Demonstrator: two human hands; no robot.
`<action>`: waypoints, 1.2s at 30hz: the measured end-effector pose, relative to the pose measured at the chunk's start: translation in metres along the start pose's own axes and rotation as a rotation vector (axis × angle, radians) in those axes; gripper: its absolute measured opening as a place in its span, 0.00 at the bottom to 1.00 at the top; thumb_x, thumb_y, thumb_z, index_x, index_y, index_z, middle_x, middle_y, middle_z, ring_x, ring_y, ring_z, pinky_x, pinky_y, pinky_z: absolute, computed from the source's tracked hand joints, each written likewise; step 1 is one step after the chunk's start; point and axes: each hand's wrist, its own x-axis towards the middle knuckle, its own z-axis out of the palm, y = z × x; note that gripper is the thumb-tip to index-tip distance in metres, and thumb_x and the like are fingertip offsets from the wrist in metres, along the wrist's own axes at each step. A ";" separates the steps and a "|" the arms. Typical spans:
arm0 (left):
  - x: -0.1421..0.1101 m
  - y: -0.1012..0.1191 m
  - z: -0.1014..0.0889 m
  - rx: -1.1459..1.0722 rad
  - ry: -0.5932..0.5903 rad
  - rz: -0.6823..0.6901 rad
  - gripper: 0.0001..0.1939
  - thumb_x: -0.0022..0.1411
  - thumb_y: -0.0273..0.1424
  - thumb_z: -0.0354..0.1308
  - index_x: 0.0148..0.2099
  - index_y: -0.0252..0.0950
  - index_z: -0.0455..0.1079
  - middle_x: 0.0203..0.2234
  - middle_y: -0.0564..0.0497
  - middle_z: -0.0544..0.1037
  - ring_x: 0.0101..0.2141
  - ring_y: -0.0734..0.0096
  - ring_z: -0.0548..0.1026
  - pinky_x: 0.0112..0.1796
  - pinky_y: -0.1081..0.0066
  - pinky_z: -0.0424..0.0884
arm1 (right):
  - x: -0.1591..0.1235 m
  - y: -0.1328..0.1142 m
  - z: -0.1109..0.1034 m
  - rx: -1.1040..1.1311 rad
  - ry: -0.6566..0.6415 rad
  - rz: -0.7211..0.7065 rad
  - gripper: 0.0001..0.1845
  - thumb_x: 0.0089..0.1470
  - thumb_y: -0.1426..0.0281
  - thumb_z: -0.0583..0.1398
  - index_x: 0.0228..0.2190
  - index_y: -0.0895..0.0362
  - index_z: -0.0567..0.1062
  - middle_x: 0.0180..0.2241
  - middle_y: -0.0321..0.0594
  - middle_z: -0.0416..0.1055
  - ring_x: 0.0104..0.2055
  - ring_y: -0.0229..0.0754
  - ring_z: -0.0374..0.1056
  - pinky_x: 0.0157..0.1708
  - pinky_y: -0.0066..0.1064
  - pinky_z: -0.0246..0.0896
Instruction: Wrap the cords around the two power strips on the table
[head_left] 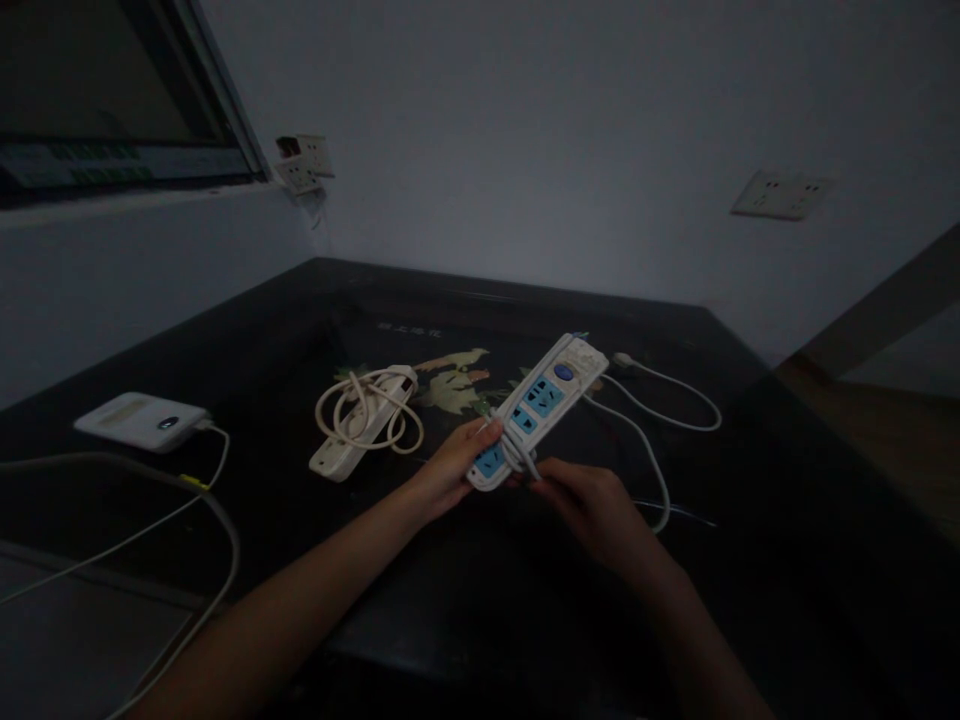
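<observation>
A white power strip [581,358] with blue socket faces and a blue switch is tilted above the dark table. My left hand [455,465] grips its near end, thumb on top. Around that end run a few loops of the strip's white cord [517,450]. My right hand [589,500] pinches the cord just right of the strip. From there the cord trails in a curve over the table to a plug [622,360] lying at the right. Left of my hands rests a second white power strip [341,460], its cream cord [415,425] coiled loosely over it.
A white box-shaped device [131,420] with a cable lies on the table's left side. A thicker grey cable [234,540] arches across the lower left. The black table [450,620] bears a floral print and meets the wall, where sockets [780,195] are mounted.
</observation>
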 end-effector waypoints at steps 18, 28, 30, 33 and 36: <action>0.000 -0.002 0.000 -0.004 0.007 0.013 0.26 0.48 0.45 0.66 0.42 0.30 0.70 0.28 0.46 0.78 0.24 0.70 0.75 0.24 0.73 0.72 | -0.003 0.009 -0.004 -0.230 0.095 -0.029 0.21 0.62 0.57 0.49 0.25 0.56 0.71 0.23 0.38 0.70 0.27 0.40 0.64 0.31 0.31 0.53; -0.008 0.016 -0.006 -0.020 -0.095 0.084 0.32 0.46 0.52 0.62 0.46 0.32 0.69 0.30 0.43 0.79 0.25 0.67 0.75 0.23 0.72 0.71 | -0.004 0.023 -0.032 0.273 -0.111 -0.107 0.19 0.62 0.56 0.50 0.32 0.57 0.72 0.32 0.40 0.70 0.37 0.40 0.65 0.39 0.31 0.58; -0.011 0.021 -0.007 -0.019 -0.148 0.107 0.36 0.42 0.55 0.63 0.46 0.33 0.69 0.30 0.44 0.79 0.25 0.66 0.75 0.22 0.72 0.70 | -0.004 0.033 -0.032 0.397 -0.182 -0.068 0.20 0.59 0.54 0.53 0.34 0.58 0.73 0.32 0.39 0.70 0.36 0.39 0.66 0.38 0.31 0.59; -0.018 0.027 -0.009 -0.034 -0.250 0.132 0.38 0.37 0.56 0.64 0.45 0.34 0.69 0.29 0.45 0.79 0.23 0.66 0.75 0.21 0.71 0.69 | -0.008 0.052 -0.026 0.664 -0.335 0.034 0.26 0.57 0.49 0.53 0.31 0.60 0.73 0.24 0.35 0.65 0.27 0.35 0.62 0.29 0.27 0.58; -0.024 0.030 -0.010 -0.004 -0.336 0.106 0.39 0.36 0.56 0.64 0.45 0.34 0.70 0.30 0.44 0.79 0.22 0.66 0.74 0.22 0.70 0.70 | -0.013 0.066 -0.015 0.931 -0.421 0.183 0.29 0.53 0.45 0.54 0.28 0.61 0.72 0.20 0.32 0.61 0.21 0.33 0.57 0.23 0.26 0.56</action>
